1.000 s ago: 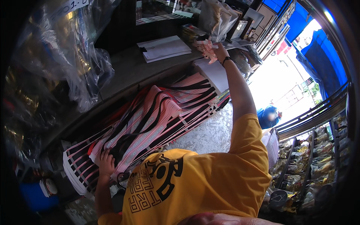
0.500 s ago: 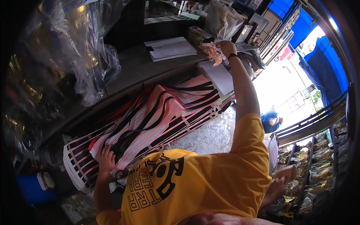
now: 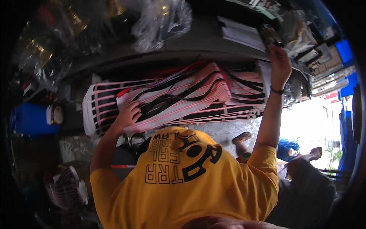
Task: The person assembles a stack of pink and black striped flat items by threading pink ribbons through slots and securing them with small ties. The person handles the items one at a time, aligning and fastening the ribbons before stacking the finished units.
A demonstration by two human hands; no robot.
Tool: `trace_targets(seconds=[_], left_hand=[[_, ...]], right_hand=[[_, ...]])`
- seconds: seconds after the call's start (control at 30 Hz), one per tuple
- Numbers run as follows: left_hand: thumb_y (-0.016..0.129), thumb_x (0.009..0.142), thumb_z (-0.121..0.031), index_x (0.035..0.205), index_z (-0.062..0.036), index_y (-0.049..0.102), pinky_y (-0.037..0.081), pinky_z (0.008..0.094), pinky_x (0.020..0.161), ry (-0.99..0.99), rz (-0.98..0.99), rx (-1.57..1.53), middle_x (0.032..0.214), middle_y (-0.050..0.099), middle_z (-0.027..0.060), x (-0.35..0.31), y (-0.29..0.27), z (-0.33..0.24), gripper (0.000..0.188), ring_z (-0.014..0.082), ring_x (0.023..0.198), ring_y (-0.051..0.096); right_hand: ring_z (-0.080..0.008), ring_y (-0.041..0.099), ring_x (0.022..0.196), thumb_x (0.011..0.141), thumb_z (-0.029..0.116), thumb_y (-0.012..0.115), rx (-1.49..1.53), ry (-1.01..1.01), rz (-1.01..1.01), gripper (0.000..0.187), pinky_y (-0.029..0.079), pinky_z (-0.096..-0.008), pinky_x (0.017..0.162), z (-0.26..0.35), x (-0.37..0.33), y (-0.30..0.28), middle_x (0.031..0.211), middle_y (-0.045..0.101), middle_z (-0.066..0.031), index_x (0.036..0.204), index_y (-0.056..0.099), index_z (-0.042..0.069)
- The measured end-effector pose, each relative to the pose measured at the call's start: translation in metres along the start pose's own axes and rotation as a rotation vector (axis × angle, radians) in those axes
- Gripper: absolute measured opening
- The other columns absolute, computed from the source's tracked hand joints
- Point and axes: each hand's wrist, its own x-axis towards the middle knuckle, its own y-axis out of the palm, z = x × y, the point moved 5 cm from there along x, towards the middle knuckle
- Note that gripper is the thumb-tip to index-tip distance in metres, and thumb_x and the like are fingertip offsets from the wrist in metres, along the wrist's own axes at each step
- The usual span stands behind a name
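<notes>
My left hand [image 3: 130, 114] rests with fingers apart on the left part of a pink printed sheet [image 3: 179, 107]. Long black strips [image 3: 190, 93] lie loosely in waves across that sheet. Beneath is a stack of pink, white and black striped sheets [image 3: 103, 100], and a small red piece [image 3: 122, 92] sits just beyond my left hand. My right hand [image 3: 281, 65] is raised at the far right end of the stack, beside the dark counter. Its fingers are closed, with a small dark thing [image 3: 278, 44] at the tips, too unclear to name.
White papers [image 3: 242, 34] lie on the dark counter [image 3: 194, 42]. Clear plastic bags [image 3: 162, 23] hang at the far left. A blue container [image 3: 32, 119] stands on the left. Another person's foot [image 3: 243, 138] and dark-clothed leg [image 3: 309, 191] are close on my right.
The view has turned and shifted, with the stack now lying more level. The orange-pink strips by my right hand are out of sight. My left hand stays on the pink sheet.
</notes>
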Motion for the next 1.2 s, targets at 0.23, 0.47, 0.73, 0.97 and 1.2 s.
trace_targets(seconds=[0.23, 0.47, 0.73, 0.97, 1.2], left_hand=[[0.075, 0.078, -0.034, 0.092, -0.0086, 0.062, 0.040, 0.0454, 0.096, -0.101, -0.140, 0.074, 0.115, 0.055, 0.0106, -0.001, -0.032, -0.009, 0.032, 0.0349, 0.111, 0.052], [0.073, 0.076, -0.038, 0.078, -0.0113, 0.059, 0.042, 0.0425, 0.077, -0.212, -0.251, 0.216, 0.086, 0.053, 0.0048, -0.011, -0.025, -0.004, 0.030, 0.0293, 0.089, 0.055], [0.059, 0.094, -0.028, 0.085, -0.0076, 0.066, 0.045, 0.0327, 0.073, -0.555, -0.544, -0.569, 0.081, 0.063, 0.0061, -0.052, -0.008, 0.018, 0.023, 0.0206, 0.078, 0.059], [0.067, 0.086, -0.009, 0.106, -0.0021, 0.060, 0.050, 0.0305, 0.067, -0.849, -0.535, -0.367, 0.080, 0.066, 0.0101, -0.093, -0.010, 0.000, 0.022, 0.0192, 0.070, 0.063], [0.072, 0.073, 0.003, 0.105, -0.0033, 0.056, 0.050, 0.0393, 0.074, -0.790, -0.530, -0.324, 0.092, 0.062, 0.0142, -0.082, 0.004, -0.010, 0.036, 0.0312, 0.087, 0.062]], right_hand=[[-0.0298, 0.064, 0.097, 0.087, 0.016, 0.066, 0.167, 0.092, 0.937, 0.023, 0.052, -0.0382, 0.084, 0.056, -0.183, 0.199, 0.107, 0.068, -0.0128, 0.107, 0.068, 0.005], [-0.0326, 0.056, 0.114, 0.082, 0.035, 0.070, 0.046, -0.162, 1.282, 0.047, 0.044, -0.0473, 0.096, 0.124, -0.331, 0.327, 0.118, 0.061, -0.0123, 0.120, 0.059, 0.010], [-0.0283, 0.058, 0.105, 0.088, 0.014, 0.054, -0.082, -0.268, 1.173, 0.014, 0.045, -0.0464, 0.088, 0.129, -0.358, 0.353, 0.098, 0.060, -0.0087, 0.102, 0.058, 0.012], [-0.0257, 0.055, 0.110, 0.083, 0.016, 0.061, -0.104, -0.399, 1.169, 0.022, 0.044, -0.0443, 0.089, 0.143, -0.370, 0.358, 0.105, 0.056, -0.0075, 0.106, 0.059, 0.014], [-0.0259, 0.054, 0.108, 0.080, 0.016, 0.067, 0.009, -0.442, 1.105, 0.020, 0.043, -0.0459, 0.089, 0.137, -0.377, 0.366, 0.103, 0.055, -0.0062, 0.099, 0.062, 0.015]])
